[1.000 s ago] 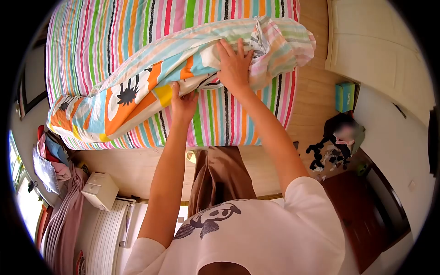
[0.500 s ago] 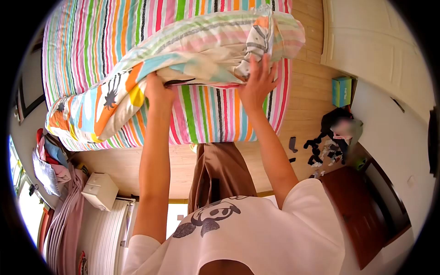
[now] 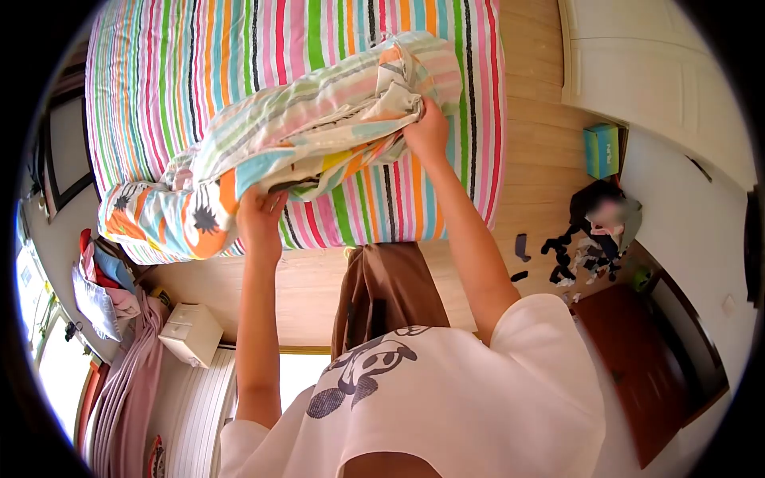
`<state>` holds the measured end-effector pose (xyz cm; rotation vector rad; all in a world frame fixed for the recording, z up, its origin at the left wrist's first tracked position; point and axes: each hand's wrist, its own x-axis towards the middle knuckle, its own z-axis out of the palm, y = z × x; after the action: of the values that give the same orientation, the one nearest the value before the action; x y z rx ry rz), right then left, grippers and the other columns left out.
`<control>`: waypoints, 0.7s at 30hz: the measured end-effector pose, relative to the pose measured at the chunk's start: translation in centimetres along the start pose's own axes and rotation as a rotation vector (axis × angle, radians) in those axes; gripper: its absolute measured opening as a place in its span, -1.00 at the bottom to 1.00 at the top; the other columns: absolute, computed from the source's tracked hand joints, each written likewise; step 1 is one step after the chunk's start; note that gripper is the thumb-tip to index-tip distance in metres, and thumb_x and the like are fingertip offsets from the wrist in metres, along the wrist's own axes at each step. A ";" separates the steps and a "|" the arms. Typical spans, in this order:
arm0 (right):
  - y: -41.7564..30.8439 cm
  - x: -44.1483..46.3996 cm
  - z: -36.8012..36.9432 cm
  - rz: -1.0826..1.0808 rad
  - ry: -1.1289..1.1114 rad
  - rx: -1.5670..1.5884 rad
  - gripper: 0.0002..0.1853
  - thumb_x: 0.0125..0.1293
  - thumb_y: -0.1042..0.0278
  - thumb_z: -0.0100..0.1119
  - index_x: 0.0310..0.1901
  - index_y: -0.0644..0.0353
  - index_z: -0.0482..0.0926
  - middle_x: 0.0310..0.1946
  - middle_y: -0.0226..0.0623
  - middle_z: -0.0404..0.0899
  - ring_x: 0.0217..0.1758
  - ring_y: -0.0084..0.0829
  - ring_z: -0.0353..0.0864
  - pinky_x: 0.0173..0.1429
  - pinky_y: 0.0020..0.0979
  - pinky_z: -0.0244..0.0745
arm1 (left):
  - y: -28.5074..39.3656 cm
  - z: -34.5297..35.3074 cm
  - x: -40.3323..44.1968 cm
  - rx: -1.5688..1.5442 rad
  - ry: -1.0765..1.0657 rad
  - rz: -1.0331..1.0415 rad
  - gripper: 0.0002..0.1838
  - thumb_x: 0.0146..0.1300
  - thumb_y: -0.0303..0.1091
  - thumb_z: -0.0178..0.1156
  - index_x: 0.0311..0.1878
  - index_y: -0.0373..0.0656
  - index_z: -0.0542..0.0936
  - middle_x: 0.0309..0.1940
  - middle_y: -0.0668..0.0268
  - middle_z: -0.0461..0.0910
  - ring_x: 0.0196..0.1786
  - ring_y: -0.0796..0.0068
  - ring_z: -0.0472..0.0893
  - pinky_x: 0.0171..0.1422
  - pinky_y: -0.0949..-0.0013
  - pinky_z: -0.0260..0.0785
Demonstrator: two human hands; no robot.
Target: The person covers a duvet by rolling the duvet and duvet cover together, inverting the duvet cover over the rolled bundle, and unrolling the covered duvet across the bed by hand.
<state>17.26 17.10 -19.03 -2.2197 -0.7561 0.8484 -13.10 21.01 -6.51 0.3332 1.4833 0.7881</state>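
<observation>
A patterned quilt (image 3: 279, 127), striped pale on one face and orange, blue and white on the other, lies bunched across the striped bed sheet (image 3: 335, 40). My left hand (image 3: 260, 217) grips its near edge, left of the middle, fingers curled into the cloth. At the quilt's right end my right hand (image 3: 426, 131) is closed on a gathered fold. The quilt's left part, with dark spiky prints, reaches toward the bed's near left corner.
Wooden floor (image 3: 534, 151) runs along the bed's right side. A teal box (image 3: 601, 151) stands by the white cabinet (image 3: 653, 80). Past the dark socks (image 3: 522, 247), a person (image 3: 606, 215) is low at the right. A small white cabinet (image 3: 191, 334) stands lower left.
The quilt's right end has been pulled in leftward and bunched up. My right hand has closed on the cloth after lying spread. My left hand has moved left and toward me along the near edge.
</observation>
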 end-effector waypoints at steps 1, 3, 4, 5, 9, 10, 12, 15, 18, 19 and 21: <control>0.9 0.2 1.0 0.090 0.019 0.174 -0.48 0.13 0.52 0.26 0.18 0.10 0.49 -0.03 -0.17 0.61 0.05 -0.18 0.64 0.02 -0.24 0.53 | -1.1 0.3 0.9 0.343 -0.089 0.203 -0.68 0.39 -0.32 0.12 0.14 -0.24 0.52 0.05 0.20 0.55 0.05 0.21 0.58 0.22 0.14 0.44; 1.7 0.1 3.4 0.275 0.059 0.520 -0.54 0.19 0.48 0.23 0.17 0.14 0.48 -0.04 -0.21 0.61 0.05 -0.28 0.63 0.00 -0.28 0.53 | -2.3 2.3 2.1 0.915 -0.167 0.663 -0.68 0.30 -0.41 0.15 0.10 -0.22 0.57 0.08 0.15 0.52 0.09 0.11 0.54 0.23 0.06 0.37; 0.4 -0.5 3.6 0.420 0.046 0.695 -0.56 0.22 0.45 0.21 0.17 0.15 0.47 -0.03 -0.22 0.60 0.04 -0.32 0.61 -0.01 -0.30 0.52 | -2.8 3.8 2.2 1.140 -0.148 0.926 -0.67 0.26 -0.44 0.15 0.10 -0.20 0.58 0.09 0.13 0.50 0.12 0.08 0.52 0.25 0.03 0.34; -1.0 -0.9 3.7 0.563 0.034 0.871 -0.58 0.26 0.43 0.19 0.16 0.17 0.46 -0.01 -0.24 0.59 0.04 -0.36 0.60 -0.03 -0.32 0.52 | -3.1 4.9 2.6 1.359 -0.126 1.196 -0.65 0.21 -0.47 0.16 0.09 -0.18 0.60 0.10 0.11 0.49 0.14 0.05 0.50 0.27 -0.01 0.30; -1.0 -1.6 4.5 0.728 -0.138 1.366 -0.63 0.42 0.36 0.08 0.23 0.18 0.40 0.12 -0.25 0.55 0.08 -0.33 0.60 0.03 -0.25 0.60 | -4.1 7.2 6.3 1.698 -0.257 1.363 -0.58 0.15 -0.43 0.21 0.13 -0.01 0.60 0.21 0.08 0.45 0.25 -0.02 0.44 0.36 -0.05 0.22; -1.1 -2.0 4.4 0.706 -0.182 1.493 -0.62 0.45 0.36 0.05 0.26 0.17 0.39 0.15 -0.24 0.55 0.13 -0.30 0.61 0.09 -0.21 0.62 | -3.6 8.2 6.8 1.737 -0.287 1.361 -0.58 0.15 -0.41 0.21 0.13 0.02 0.59 0.21 0.09 0.45 0.26 -0.02 0.43 0.37 -0.08 0.21; -1.0 -2.6 3.7 0.595 -0.313 1.524 -0.58 0.43 0.37 0.10 0.29 0.17 0.39 0.17 -0.25 0.54 0.16 -0.32 0.60 0.20 -0.19 0.60 | -2.0 9.7 7.5 1.819 -0.345 1.348 -0.57 0.16 -0.38 0.22 0.15 0.10 0.58 0.22 0.10 0.45 0.28 -0.04 0.43 0.37 -0.15 0.18; 0.3 -2.4 1.6 0.536 -0.488 1.343 -0.56 0.38 0.41 0.13 0.27 0.25 0.41 0.14 -0.26 0.56 0.06 -0.38 0.63 0.14 -0.27 0.61 | 0.8 11.4 9.3 1.914 -0.423 1.284 -0.47 0.12 -0.23 0.31 0.21 0.10 0.51 0.21 0.12 0.48 0.26 -0.04 0.46 0.31 -0.20 0.22; 0.8 -1.4 0.9 0.373 -0.456 1.117 -0.57 0.30 0.50 0.16 0.21 0.25 0.47 0.10 -0.28 0.59 0.01 -0.41 0.64 0.08 -0.33 0.59 | 3.5 12.5 10.0 1.954 -0.579 1.376 -0.54 0.11 -0.30 0.30 0.13 0.01 0.54 0.05 0.17 0.56 0.09 0.04 0.57 0.19 -0.01 0.38; 0.2 -0.5 0.5 0.304 -0.363 1.058 -0.57 0.26 0.52 0.17 0.19 0.25 0.49 0.07 -0.30 0.61 0.00 -0.42 0.64 0.04 -0.34 0.58 | 4.3 12.4 10.3 1.944 -0.663 1.460 -0.57 0.10 -0.33 0.29 0.10 0.00 0.55 0.01 0.20 0.57 0.07 0.09 0.58 0.15 0.06 0.42; -0.6 2.2 0.5 0.152 -0.169 0.912 -0.57 0.16 0.54 0.20 0.12 0.23 0.55 -0.02 -0.30 0.64 -0.04 -0.39 0.64 -0.01 -0.36 0.54 | 5.7 12.3 11.3 1.971 -0.829 1.617 -0.55 0.13 -0.38 0.26 0.15 -0.05 0.55 -0.04 0.28 0.59 0.05 0.18 0.60 0.13 0.17 0.46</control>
<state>18.15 19.18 -19.68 -1.4031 -0.1820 1.1695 -3.87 35.65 -10.09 3.0434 0.3518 -0.1487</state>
